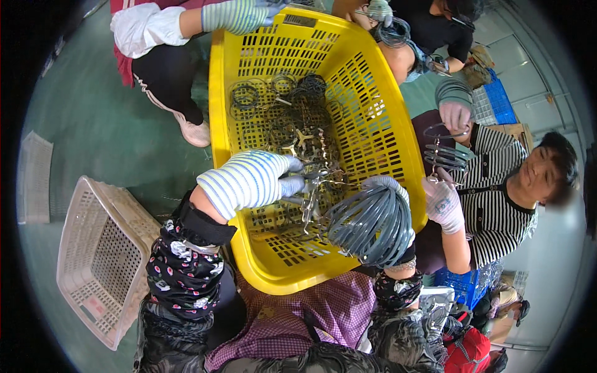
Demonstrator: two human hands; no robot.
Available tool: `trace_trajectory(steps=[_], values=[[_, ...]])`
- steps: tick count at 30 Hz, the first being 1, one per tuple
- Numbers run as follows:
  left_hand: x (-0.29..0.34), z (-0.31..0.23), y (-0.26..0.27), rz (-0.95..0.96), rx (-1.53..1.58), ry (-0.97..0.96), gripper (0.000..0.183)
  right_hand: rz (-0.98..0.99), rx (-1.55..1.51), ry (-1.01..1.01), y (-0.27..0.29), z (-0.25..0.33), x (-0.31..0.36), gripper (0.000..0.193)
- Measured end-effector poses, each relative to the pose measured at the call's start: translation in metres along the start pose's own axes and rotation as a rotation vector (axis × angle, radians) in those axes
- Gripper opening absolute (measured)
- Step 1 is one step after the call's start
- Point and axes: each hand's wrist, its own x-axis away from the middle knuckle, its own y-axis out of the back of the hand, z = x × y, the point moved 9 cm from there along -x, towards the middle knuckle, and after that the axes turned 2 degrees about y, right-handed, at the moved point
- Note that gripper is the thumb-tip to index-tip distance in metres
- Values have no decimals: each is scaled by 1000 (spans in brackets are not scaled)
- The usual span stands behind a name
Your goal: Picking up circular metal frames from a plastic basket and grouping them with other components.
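Note:
A thick bundle of dark grey rings (373, 227) hangs from my right hand (387, 184), whose gloved fingers are curled over its top. My left hand (245, 180), in a white glove with blue and yellow stripes, reaches over the yellow basket (267, 276). Its thumb and fingers close on thin, shiny metal strips (311, 202) that dangle in a tangle between my hands. The exact grip point is partly hidden. Below lie loose grey rings (244, 96) and more metal pieces (303, 138) on the slotted basket floor.
A white plastic basket (102, 186) stands tilted at left. Opposite, a gloved hand (239, 15) rests at the yellow rim. At right, a person in a striped top (497, 180) holds grey rings (444, 155); another person at the back carries rings (395, 32). Blue crates (500, 99) stand behind.

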Motion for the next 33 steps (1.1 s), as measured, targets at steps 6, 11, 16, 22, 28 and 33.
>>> trace_trajectory(steps=[6, 11, 16, 22, 28, 33], values=[[0, -25, -8, 63, -51, -88, 39, 149, 128, 112, 25, 0, 0, 31], [-3, -30, 24, -325, 47, -186, 20, 55, -197, 80, 47, -23, 28, 35], [18, -29, 63, -751, 337, -189, 20, 152, -350, -34, 14, -18, 19, 36], [20, -55, 51, -974, -487, -204, 50, 148, -308, 30, 47, -34, 39, 38], [-1, -40, 27, -392, 16, -202, 41, 121, -354, 92, 47, -17, 22, 38], [2, -51, -18, -18, -98, -191, 32, 111, -428, 178, 36, -2, 7, 39]])
